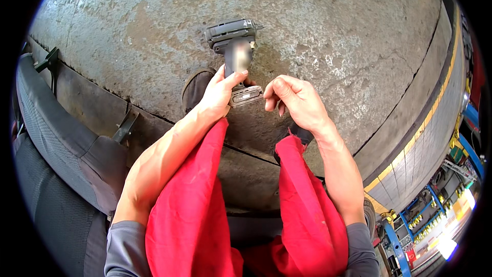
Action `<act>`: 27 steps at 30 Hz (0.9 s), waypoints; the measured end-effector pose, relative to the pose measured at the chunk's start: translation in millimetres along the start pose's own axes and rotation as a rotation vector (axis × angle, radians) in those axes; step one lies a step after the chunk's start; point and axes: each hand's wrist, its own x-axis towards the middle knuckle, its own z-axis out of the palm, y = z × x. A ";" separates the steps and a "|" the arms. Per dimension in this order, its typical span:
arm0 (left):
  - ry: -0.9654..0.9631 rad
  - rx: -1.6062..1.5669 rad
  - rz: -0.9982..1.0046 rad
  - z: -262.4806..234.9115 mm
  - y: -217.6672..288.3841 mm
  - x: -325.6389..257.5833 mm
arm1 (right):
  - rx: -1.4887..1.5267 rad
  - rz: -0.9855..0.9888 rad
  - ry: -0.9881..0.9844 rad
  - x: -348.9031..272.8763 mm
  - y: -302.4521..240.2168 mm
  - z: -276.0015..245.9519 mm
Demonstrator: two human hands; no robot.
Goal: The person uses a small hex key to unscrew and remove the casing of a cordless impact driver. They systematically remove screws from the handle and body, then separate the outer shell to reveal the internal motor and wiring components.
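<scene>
Over the concrete floor: both hands meet at a cordless power tool, seen from above.
Left hand (pixel 219 94): its grip is closed around the lower handle of the cordless power tool (pixel 234 51), thumb across the front, fingers wrapped behind.
Right hand (pixel 293 100): fingers curled loosely, fingertips (pixel 270 97) at the right edge of the tool's base; whether they pinch it or only touch it cannot be told.
Cordless power tool: dark grey, held upright in the picture, head at the top, flat base at the bottom between the two hands; part of the handle is blurred.
Red cloth (pixel 192 210): draped between and under both forearms, one fold reaching up to the left wrist, another to the right wrist.
Shoe (pixel 196 87): a dark toe just behind the left hand, resting on the floor.
Floor (pixel 333 31): rough, stained grey concrete with a seam running across below the hands.
Seat (pixel 56 138): grey fabric car seat at the left edge.
Yellow line (pixel 410 146): a painted stripe on the floor at the right.
</scene>
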 end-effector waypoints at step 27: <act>0.051 -0.094 -0.040 5.9 5.5 -4.5 | 0.002 -0.323 0.188 2.1 12.4 -6.6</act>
